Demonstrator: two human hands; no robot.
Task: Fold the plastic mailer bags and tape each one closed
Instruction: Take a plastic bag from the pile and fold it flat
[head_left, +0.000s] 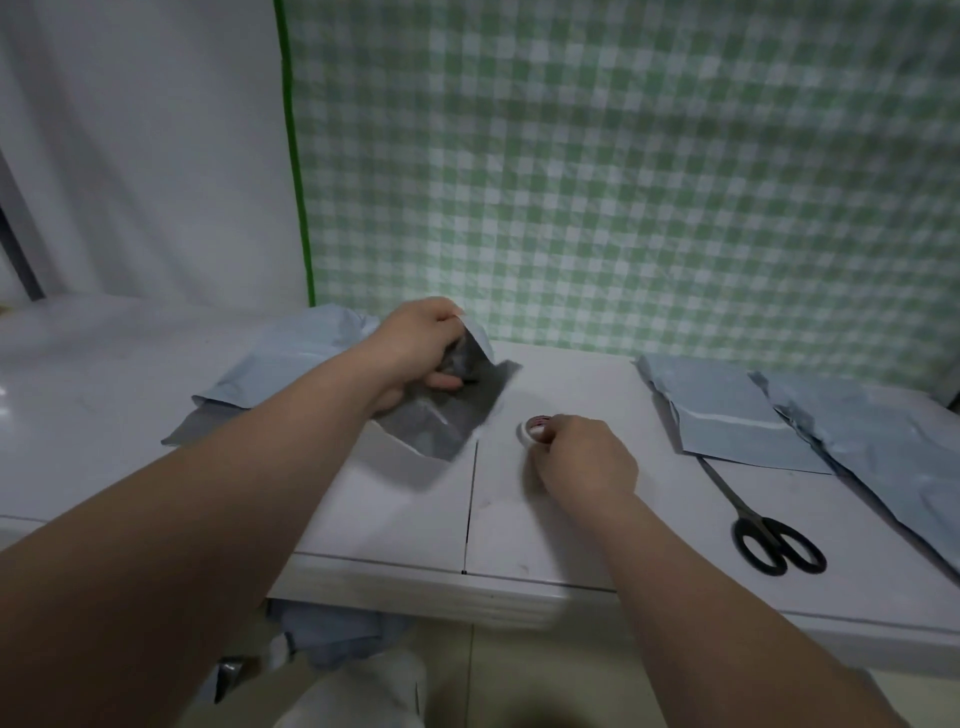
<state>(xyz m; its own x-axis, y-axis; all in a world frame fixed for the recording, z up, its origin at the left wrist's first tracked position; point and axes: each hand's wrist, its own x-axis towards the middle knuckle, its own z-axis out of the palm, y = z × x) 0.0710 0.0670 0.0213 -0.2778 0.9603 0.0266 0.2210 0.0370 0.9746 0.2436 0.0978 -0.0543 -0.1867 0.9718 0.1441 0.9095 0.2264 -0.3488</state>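
In the head view, the left hand (421, 348) holds 1 mailer bag (441, 423) partly raised off the table (389, 519). Its grip is clamped on the bunched upper part, and the grey inner face is showing. The right hand (587, 457) lies palm down, its grip closed round the tape roll (535, 430) just beside the bag.

The fold looks loose. I judge it best to press it flat first, then pull a short strip and lay it across the flap edge.

Both forearms reach forward, with the left wrist lifted and bent. The scissors (774, 540) lie well apart on the right, beside 2 flat mailers (727, 415).
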